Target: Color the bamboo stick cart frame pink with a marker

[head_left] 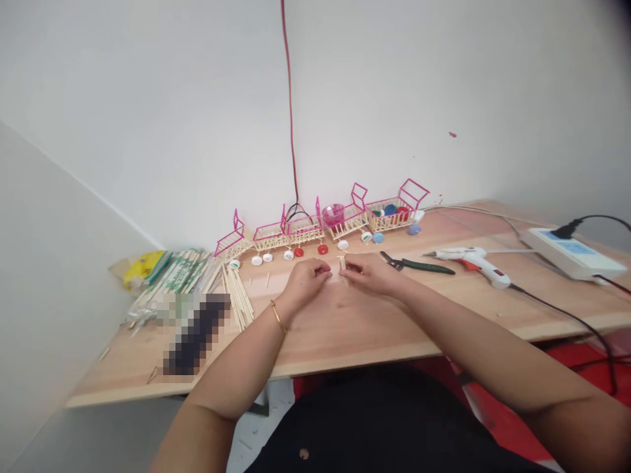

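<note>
My right hand (pixel 371 274) pinches a few short pieces of pale wooden stick (pixel 343 264) above the table's middle. Just to its left, my left hand (pixel 306 284) is closed, thumb against fingers; whatever may be between them is too small to make out. Behind both hands stands a row of little stick-built carts with pink rims and bottle-cap wheels, among them a cart holding coloured caps (pixel 392 222) and a cart with a pink tub (pixel 352 222). Two short cut stick pieces (pixel 267 280) lie left of my left hand.
Loose sticks (pixel 239 299) and bagged sticks (pixel 180 279) lie on the left, beside a yellow packet (pixel 142 268) and a blurred-out dark object (pixel 197 335). To the right are green-handled pliers (pixel 424 267), a white glue gun (pixel 476 263) with cable and a power strip (pixel 574 253). A wall rises behind.
</note>
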Demonstrator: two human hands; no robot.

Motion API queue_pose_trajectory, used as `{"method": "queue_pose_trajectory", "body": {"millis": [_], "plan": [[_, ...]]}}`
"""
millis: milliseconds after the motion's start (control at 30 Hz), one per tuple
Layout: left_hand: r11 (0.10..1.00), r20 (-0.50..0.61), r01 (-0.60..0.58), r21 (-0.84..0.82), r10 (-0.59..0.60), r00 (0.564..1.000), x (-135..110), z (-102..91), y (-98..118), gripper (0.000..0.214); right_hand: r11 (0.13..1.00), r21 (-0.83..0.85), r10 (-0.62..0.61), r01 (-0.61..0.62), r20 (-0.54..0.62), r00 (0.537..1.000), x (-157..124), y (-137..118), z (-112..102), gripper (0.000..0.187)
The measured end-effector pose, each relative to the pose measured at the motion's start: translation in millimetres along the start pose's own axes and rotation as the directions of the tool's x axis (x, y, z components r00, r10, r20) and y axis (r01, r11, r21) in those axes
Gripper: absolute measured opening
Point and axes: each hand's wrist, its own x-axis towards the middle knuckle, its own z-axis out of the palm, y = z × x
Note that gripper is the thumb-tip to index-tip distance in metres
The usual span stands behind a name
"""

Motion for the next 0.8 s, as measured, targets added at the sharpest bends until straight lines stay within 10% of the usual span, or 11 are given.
{"method": "queue_pose_trajectory", "body": {"millis": [167, 300, 533, 800], "plan": [[0.959, -0.009, 0.067, 0.277, -0.067, 0.998, 5.5, -36.7, 16.0, 0.01, 0.999, -0.034, -0.03, 0.029, -0.014, 0.999, -1.6, -3.9, 2.3, 0.031], [0.672, -0.031, 0.287, 0.683, -0.365, 0.931, 6.8, -84.8, 13.1, 0.009, 1.0, -0.019, 0.024, -0.023, 0.055, 0.998, -2.8, -2.0, 3.6, 0.03], [0.4, -0.264, 0.54, 0.74, -0.567, 0.781, -17.6, -149.9, -34.2, 0.019, 0.998, -0.056, 0.033, -0.03, 0.062, 0.998, -2.7, -2.1, 3.9, 0.033], [0.447, -0.261, 0.587, 0.675, -0.599, 0.757, -22.7, -161.0, -67.1, 0.019, 0.997, -0.073, 0.037, -0.031, 0.091, 0.995, -2.8, -1.4, 2.4, 0.035]]}}
